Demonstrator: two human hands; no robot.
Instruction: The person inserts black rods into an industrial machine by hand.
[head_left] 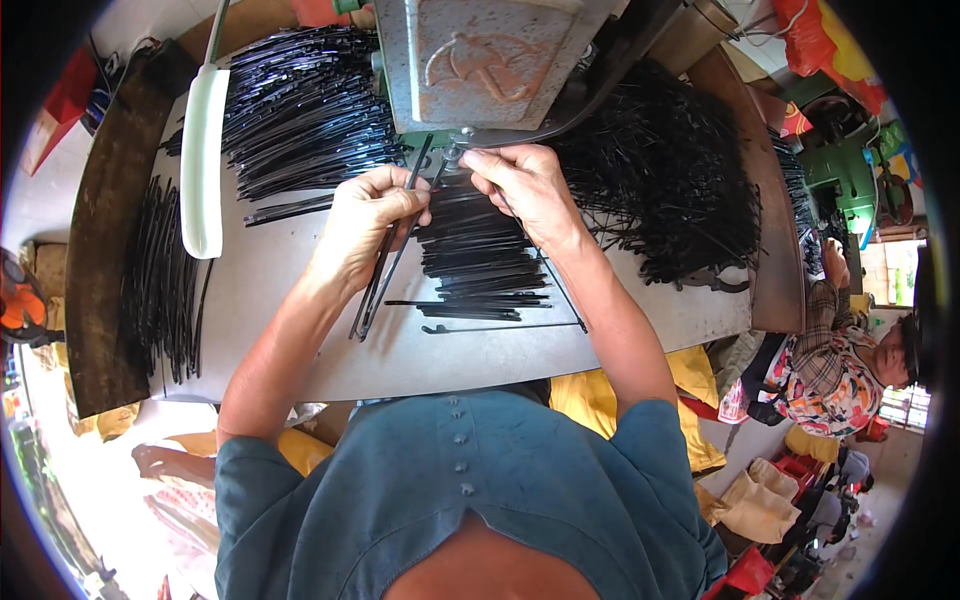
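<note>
At the table's middle, my left hand is closed around a pair of slim black ribs, which look like umbrella ribs. Their upper ends rise toward the small metal working point under the grey press head. My right hand pinches beside that point; a thin black rib slants down from it, under the wrist. What its fingertips grip at the point is too small to make out. Between my forearms lies a stack of black ribs, with a single hooked rib nearer me.
Large heaps of black ribs lie at back left and back right. Another bundle rests against the wooden left edge board. A white lamp hangs at left. At far right, another person sits by a green machine.
</note>
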